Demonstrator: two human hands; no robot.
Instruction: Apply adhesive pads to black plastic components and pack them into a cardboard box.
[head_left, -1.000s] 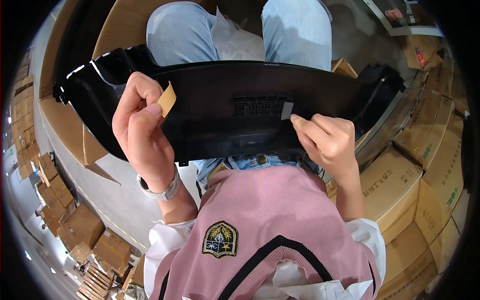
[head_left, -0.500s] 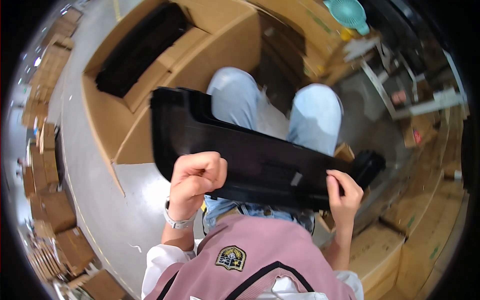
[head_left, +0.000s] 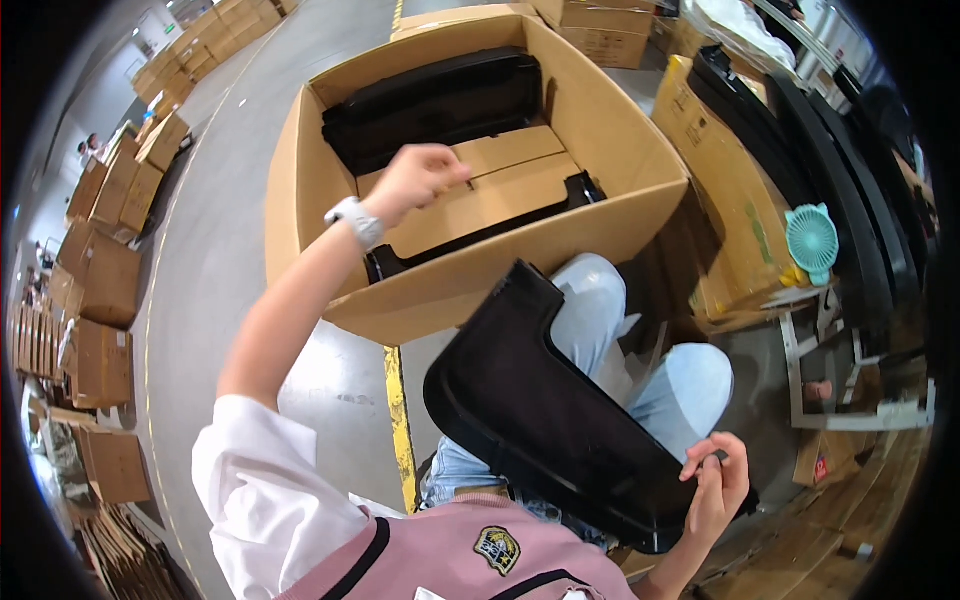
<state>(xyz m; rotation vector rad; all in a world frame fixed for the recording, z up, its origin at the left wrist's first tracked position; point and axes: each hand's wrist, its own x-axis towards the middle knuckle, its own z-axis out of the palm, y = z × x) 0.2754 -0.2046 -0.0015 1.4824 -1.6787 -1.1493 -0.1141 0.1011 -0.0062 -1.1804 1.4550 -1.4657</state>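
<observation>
Left hand at the box, right hand carrying the panel

Your left hand is loosely curled, fingers pinched, over the cardboard divider in the open carton at 12 o'clock; can't tell if it grips anything. Your right hand is closed on the lower end of the black plastic panel, which lies across your lap at 5 o'clock. I'd support the panel mid-length before lifting, keep it level, clear the carton's near wall, and line it up with the black parts at the back.
</observation>
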